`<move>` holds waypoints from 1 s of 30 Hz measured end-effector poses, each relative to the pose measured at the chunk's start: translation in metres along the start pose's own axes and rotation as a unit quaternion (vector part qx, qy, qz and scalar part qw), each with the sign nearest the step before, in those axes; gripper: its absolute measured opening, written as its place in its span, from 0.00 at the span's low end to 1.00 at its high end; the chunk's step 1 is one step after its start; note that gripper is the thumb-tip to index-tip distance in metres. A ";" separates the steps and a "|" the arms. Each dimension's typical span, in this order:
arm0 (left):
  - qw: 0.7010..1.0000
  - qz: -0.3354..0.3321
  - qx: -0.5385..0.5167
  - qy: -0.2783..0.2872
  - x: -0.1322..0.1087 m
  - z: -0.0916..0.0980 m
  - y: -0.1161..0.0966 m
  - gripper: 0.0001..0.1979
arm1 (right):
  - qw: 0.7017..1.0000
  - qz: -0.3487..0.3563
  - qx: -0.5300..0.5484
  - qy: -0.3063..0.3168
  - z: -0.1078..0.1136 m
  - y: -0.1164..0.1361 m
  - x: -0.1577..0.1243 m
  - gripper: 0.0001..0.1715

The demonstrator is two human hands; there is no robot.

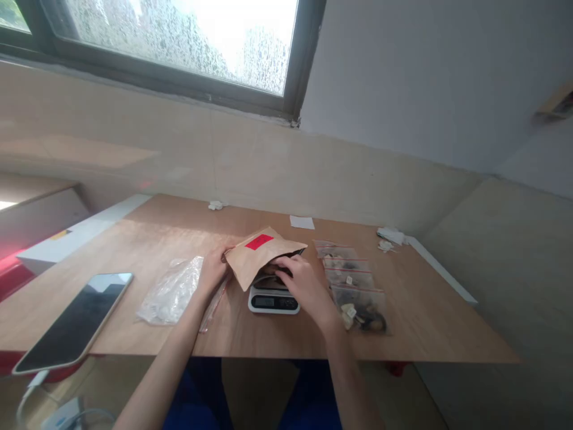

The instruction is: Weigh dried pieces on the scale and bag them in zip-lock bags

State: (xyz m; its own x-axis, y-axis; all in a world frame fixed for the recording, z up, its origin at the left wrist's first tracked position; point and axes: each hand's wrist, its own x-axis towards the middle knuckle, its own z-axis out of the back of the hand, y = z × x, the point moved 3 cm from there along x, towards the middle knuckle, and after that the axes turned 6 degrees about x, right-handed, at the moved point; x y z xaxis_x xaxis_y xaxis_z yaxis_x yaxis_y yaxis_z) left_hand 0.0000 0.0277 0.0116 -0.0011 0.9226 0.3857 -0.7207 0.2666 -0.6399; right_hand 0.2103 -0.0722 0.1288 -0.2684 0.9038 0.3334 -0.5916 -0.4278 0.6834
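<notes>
A brown kraft paper bag [250, 258] with a red label [259, 241] is tilted above a small white digital scale [274, 303], its mouth gaping toward the right. My left hand [213, 270] grips the bag's left end, its fingertips partly hidden by the paper. At the mouth, my right hand [299, 279] has curled fingers reaching partly inside, and what they pinch cannot be made out. Something dark lies under the bag on the scale, mostly covered. Beside my left forearm lies a clear zip bag with a red seal line [213, 307].
To the right lie several clear zip bags [360, 307] holding dark and pale pieces and small tags. A crumpled clear plastic bag [172, 292] and a phone [76, 319] on a cable lie left. White paper [302, 222] and scraps [391, 236] sit along the back.
</notes>
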 end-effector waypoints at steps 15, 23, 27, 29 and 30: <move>0.992 0.008 0.122 0.026 0.005 -0.001 0.002 0.16 | 0.971 -0.064 0.090 -0.212 0.003 -0.036 -0.044 0.12; 0.984 0.084 0.157 -0.005 0.007 -0.002 0.013 0.18 | 0.967 -0.096 0.113 -0.206 -0.023 -0.058 -0.060 0.13; 0.984 0.104 0.141 -0.021 0.006 0.000 0.014 0.18 | 0.971 -0.071 0.115 -0.196 -0.035 -0.057 -0.058 0.12; 0.986 0.106 0.129 -0.023 0.005 0.001 0.013 0.18 | 0.977 -0.047 0.104 -0.182 -0.041 -0.053 -0.055 0.11; 0.986 0.106 0.123 -0.023 0.005 0.001 0.013 0.17 | 0.979 -0.036 0.096 -0.175 -0.044 -0.051 -0.053 0.11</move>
State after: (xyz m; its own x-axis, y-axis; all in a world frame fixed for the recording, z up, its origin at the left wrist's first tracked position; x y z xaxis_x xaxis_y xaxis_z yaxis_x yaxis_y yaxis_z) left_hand -0.0100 0.0356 0.0063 -0.1982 0.9352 0.2936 -0.8473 -0.0128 -0.5309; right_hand 0.2210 -0.0972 0.0473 0.0654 0.8856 0.4598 -0.4357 -0.3892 0.8116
